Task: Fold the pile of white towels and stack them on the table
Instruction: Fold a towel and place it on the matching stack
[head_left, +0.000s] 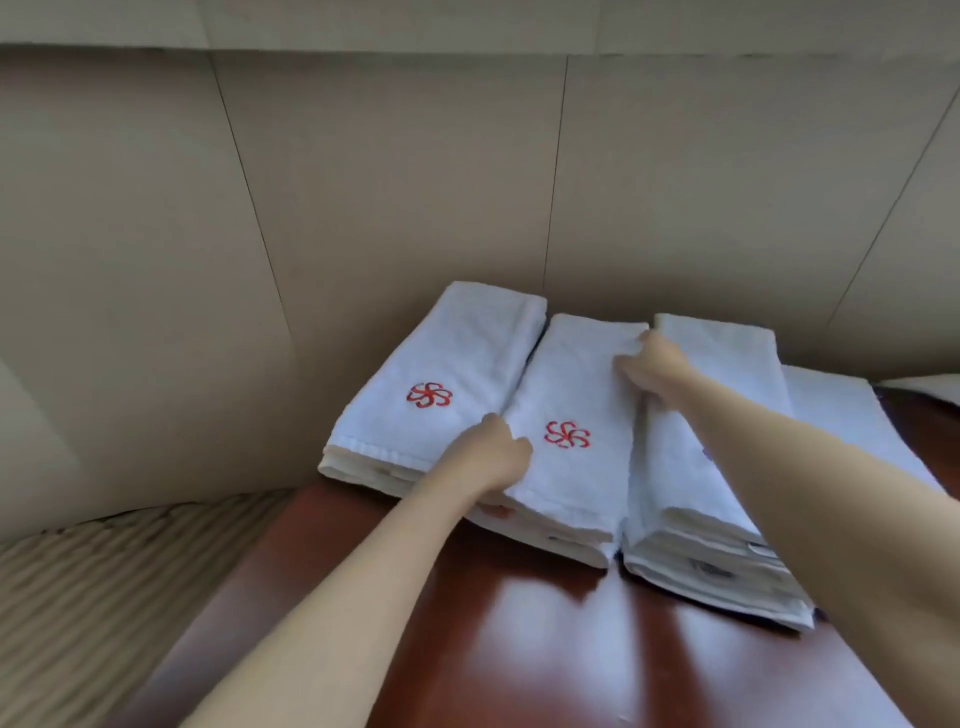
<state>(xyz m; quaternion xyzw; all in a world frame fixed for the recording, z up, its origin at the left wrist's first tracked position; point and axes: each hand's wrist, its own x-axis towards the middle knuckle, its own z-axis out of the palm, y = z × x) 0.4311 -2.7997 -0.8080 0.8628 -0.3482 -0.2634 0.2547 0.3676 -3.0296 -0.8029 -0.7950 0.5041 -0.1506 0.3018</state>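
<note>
Stacks of folded white towels lie side by side on the dark red wooden table (519, 649), against the wall. The left stack (441, 364) and the middle stack (576, 395) each show a red flower logo on top. A third stack (691, 499) sits to the right, partly behind my right forearm, and a further towel (841, 415) lies beyond it. My left hand (488, 457) grips the near left edge of the middle stack's top towel. My right hand (649, 369) holds that towel's far right edge, fingers curled on the cloth.
A beige panelled wall (415, 182) rises right behind the towels. Striped carpet (104, 571) shows at the lower left past the table's edge. A white object (924, 387) peeks in at the far right edge.
</note>
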